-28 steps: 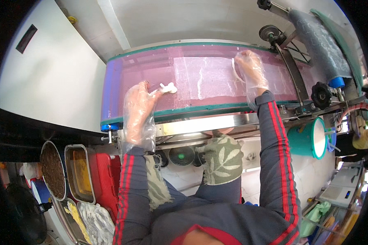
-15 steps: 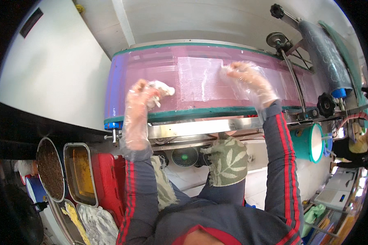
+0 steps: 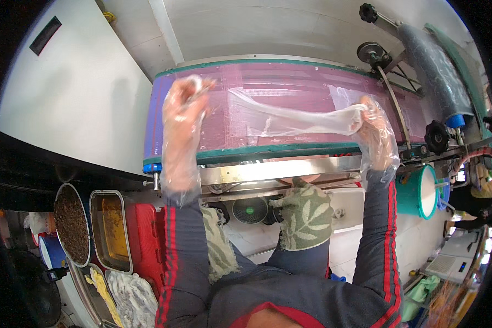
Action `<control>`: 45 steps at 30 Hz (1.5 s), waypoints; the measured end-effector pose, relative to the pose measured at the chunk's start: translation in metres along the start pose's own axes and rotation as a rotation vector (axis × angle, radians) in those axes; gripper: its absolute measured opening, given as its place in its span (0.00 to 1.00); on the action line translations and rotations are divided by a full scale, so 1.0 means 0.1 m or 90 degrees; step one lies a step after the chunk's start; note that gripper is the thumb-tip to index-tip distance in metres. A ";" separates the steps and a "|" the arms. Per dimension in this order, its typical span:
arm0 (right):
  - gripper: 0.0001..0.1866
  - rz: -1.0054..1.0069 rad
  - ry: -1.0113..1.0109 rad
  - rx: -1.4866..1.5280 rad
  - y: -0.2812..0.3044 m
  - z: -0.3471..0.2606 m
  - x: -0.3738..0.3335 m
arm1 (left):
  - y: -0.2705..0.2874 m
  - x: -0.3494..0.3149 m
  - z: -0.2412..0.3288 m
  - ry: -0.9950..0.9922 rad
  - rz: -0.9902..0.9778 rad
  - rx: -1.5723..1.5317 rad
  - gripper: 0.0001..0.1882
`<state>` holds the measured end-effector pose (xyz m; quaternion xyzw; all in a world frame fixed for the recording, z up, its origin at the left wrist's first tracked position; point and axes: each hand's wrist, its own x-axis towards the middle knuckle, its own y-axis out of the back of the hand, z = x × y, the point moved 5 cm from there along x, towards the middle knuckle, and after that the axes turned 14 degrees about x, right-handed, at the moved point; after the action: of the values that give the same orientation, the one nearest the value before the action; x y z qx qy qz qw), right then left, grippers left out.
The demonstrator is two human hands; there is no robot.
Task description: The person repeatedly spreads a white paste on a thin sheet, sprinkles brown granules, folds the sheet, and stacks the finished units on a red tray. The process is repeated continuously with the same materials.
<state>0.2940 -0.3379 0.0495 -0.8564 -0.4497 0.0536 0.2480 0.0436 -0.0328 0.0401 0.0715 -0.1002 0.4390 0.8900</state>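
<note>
A pink conveyor belt (image 3: pixel 218 139) with green edges runs across in front of me. Over it stretches a thin, translucent white sheet (image 3: pixel 306 121), lifted and bunched into a narrow band. My right hand (image 3: pixel 374 131), in a see-through plastic glove, grips the sheet's right end. The sheet's left end trails toward the middle of the belt. My left hand (image 3: pixel 183 117), gloved the same way, is raised over the belt's left part. Its curled fingers are around a small white wad (image 3: pixel 195 82), partly hidden and blurred. A flat translucent piece (image 3: pixel 341 97) lies on the belt beyond my right hand.
A metal bar (image 3: pixel 279 169) borders the belt's near side. Rollers with a black knob (image 3: pixel 436 138) stand at right, above a green bucket (image 3: pixel 423 191). At lower left are an oval tub of dark bits (image 3: pixel 72 224), a metal tray of amber liquid (image 3: pixel 113 232) and a red crate (image 3: pixel 147 235).
My right hand has moved right and nearer me, drawing the white sheet up off the belt into a stretched band. My left hand has risen farther away, and its white wad shows less.
</note>
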 end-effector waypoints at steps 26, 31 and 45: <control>0.18 0.104 0.021 -0.799 0.01 0.53 0.55 | -0.92 -0.09 -0.07 -0.241 -0.406 0.716 0.19; 0.26 -0.121 0.252 -1.014 -0.40 1.05 1.06 | -0.88 -0.07 -0.24 -0.369 -0.353 0.829 0.23; 0.16 -0.201 -0.116 -0.841 -0.63 0.98 0.31 | -0.09 -0.31 -0.27 -0.322 -0.356 0.797 0.15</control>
<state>0.2346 -0.2467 -0.0022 -0.7442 -0.5266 -0.1970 -0.3607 0.0355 -0.0558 0.0065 0.6891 -0.0107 0.1402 0.7109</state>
